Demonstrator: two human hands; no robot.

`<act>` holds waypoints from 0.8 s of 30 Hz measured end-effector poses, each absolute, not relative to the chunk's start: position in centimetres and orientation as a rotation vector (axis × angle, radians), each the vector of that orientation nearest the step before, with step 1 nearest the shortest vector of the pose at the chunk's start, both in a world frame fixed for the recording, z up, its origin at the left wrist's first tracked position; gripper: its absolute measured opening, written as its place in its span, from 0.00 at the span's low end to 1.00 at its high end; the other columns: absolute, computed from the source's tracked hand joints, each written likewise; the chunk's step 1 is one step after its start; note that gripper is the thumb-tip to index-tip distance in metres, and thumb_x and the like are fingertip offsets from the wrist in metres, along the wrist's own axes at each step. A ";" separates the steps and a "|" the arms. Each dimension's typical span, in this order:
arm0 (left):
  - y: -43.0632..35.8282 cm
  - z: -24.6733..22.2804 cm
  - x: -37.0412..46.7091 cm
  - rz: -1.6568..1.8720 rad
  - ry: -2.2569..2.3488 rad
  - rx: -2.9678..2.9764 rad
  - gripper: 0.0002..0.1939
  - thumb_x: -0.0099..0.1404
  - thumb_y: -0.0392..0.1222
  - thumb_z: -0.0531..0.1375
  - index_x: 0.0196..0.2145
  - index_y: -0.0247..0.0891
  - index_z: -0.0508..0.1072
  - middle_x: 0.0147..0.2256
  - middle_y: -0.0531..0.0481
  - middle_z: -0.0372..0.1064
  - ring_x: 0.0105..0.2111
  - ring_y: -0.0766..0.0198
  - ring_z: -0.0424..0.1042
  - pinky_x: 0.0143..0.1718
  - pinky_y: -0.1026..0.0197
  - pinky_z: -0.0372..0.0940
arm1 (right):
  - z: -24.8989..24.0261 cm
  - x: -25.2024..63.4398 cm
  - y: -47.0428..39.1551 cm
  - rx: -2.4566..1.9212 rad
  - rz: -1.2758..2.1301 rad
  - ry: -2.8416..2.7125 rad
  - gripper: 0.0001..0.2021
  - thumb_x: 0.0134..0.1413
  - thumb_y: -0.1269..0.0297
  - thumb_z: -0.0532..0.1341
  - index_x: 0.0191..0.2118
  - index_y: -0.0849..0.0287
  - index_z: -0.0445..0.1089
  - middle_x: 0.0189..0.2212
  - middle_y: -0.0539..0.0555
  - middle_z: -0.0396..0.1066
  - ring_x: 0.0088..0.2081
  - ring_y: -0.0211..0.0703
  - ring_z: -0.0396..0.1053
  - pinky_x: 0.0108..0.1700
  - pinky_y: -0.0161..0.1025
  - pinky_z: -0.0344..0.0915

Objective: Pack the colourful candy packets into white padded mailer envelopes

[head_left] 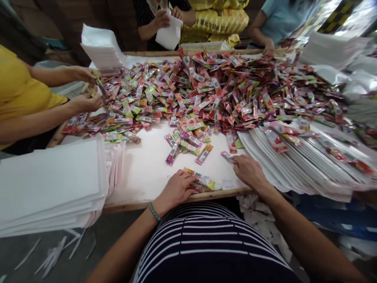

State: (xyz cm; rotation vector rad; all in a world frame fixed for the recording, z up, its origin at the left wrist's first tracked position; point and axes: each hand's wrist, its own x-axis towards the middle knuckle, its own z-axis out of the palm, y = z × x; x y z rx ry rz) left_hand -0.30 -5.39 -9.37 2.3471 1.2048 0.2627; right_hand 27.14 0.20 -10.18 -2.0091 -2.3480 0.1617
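At the table's near edge, my left hand is closed on a small bunch of candy packets, green, yellow and pink. To its right, my right hand pinches one narrow packet just above the white tabletop. Between and beyond my hands lie loose packets, among them an orange and pink one and a purple one. Behind them a large heap of mixed packets spreads across the table.
Stacked white envelopes lie at the left and fan out at the right, with packets on top. A person in a yellow top handles packets at the left. Two people work across the table, near yellow sacks. More white stacks stand at both far corners.
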 end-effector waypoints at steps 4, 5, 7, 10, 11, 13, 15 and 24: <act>-6.0 -9.4 0.4 0.241 1.197 2.359 0.17 0.66 0.42 0.57 0.52 0.37 0.70 0.46 0.44 0.74 0.45 0.56 0.68 0.50 0.51 0.63 | -9.6 25.6 -1.2 -1.619 0.291 -2.346 0.19 0.55 0.75 0.52 0.49 0.59 0.72 0.44 0.59 0.73 0.45 0.48 0.69 0.48 0.42 0.64; -6.2 -9.3 0.5 0.230 1.206 2.364 0.16 0.66 0.41 0.57 0.51 0.37 0.71 0.45 0.44 0.74 0.45 0.56 0.68 0.49 0.52 0.64 | -9.7 24.7 -1.5 -1.462 0.400 -2.433 0.19 0.54 0.76 0.52 0.49 0.58 0.72 0.43 0.58 0.73 0.45 0.46 0.69 0.48 0.42 0.64; -6.4 -9.0 0.4 0.238 1.218 2.358 0.13 0.67 0.41 0.56 0.48 0.38 0.72 0.42 0.45 0.75 0.43 0.57 0.70 0.45 0.54 0.66 | -9.9 23.0 -1.4 -1.160 0.660 -2.603 0.18 0.55 0.75 0.53 0.47 0.56 0.74 0.40 0.56 0.74 0.42 0.44 0.69 0.46 0.40 0.65; -5.5 -8.0 -0.5 0.412 1.458 2.303 0.10 0.69 0.42 0.54 0.42 0.39 0.74 0.38 0.47 0.75 0.39 0.60 0.72 0.42 0.58 0.66 | -10.1 21.5 0.3 -0.951 0.798 -2.635 0.17 0.60 0.73 0.52 0.49 0.57 0.73 0.44 0.57 0.74 0.45 0.43 0.69 0.47 0.40 0.65; -4.8 -7.6 -0.8 0.480 1.636 2.272 0.11 0.69 0.43 0.53 0.41 0.38 0.73 0.38 0.46 0.74 0.39 0.59 0.72 0.42 0.58 0.66 | -10.1 21.4 1.3 -0.976 0.728 -2.619 0.18 0.60 0.73 0.52 0.51 0.57 0.71 0.47 0.58 0.72 0.48 0.44 0.67 0.49 0.41 0.64; -2.9 -7.1 -1.4 0.502 2.030 2.187 0.13 0.67 0.47 0.55 0.41 0.35 0.72 0.39 0.41 0.73 0.41 0.55 0.72 0.44 0.55 0.66 | -10.0 21.6 3.4 -1.090 0.504 -2.642 0.19 0.57 0.75 0.54 0.52 0.58 0.70 0.52 0.61 0.69 0.52 0.50 0.63 0.51 0.46 0.61; -0.9 -6.9 -1.8 0.329 2.260 2.077 0.14 0.64 0.47 0.58 0.41 0.33 0.72 0.39 0.38 0.72 0.42 0.51 0.72 0.42 0.54 0.65 | -10.0 21.9 5.4 -1.154 0.350 -2.754 0.17 0.54 0.76 0.56 0.48 0.59 0.72 0.51 0.62 0.69 0.52 0.54 0.62 0.50 0.49 0.58; 2.2 -7.4 -3.8 0.234 2.375 1.641 0.11 0.64 0.42 0.53 0.40 0.38 0.73 0.36 0.44 0.77 0.40 0.53 0.75 0.39 0.58 0.63 | -9.8 18.8 8.2 -1.402 0.373 -2.477 0.07 0.59 0.67 0.55 0.39 0.61 0.69 0.37 0.58 0.73 0.41 0.47 0.65 0.43 0.41 0.57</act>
